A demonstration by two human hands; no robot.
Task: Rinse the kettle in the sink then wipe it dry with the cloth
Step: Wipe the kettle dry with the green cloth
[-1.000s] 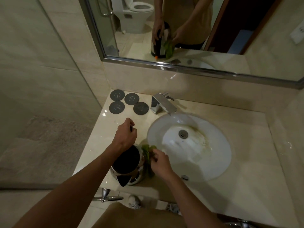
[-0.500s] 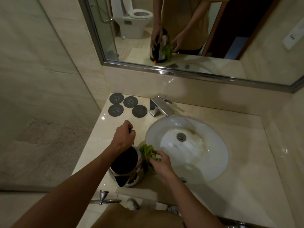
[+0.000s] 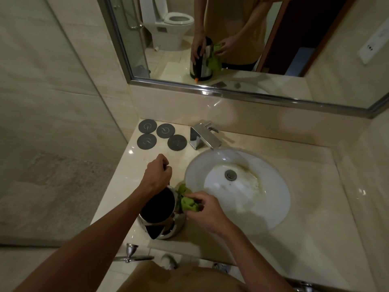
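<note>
A steel kettle (image 3: 161, 216) with its lid off stands upright on the marble counter (image 3: 311, 234), just left of the white sink (image 3: 273, 186). My left hand (image 3: 156, 175) is closed around the kettle's black handle at its far side. My right hand (image 3: 205, 209) holds a bunched green cloth (image 3: 188, 202) and presses it against the kettle's right wall near the rim. The mirror (image 3: 315, 49) above shows the same grip, with the cloth hanging down the kettle's side.
A chrome faucet (image 3: 203, 138) stands behind the sink. Several round dark coasters (image 3: 161, 135) lie at the counter's back left. A glass shower wall (image 3: 63, 91) borders the left. A chrome towel bar (image 3: 131, 255) sticks out below the counter's front edge.
My right hand has shifted the green cloth slightly up and along the kettle's right side. My left hand stays on the handle and the kettle has not moved.
</note>
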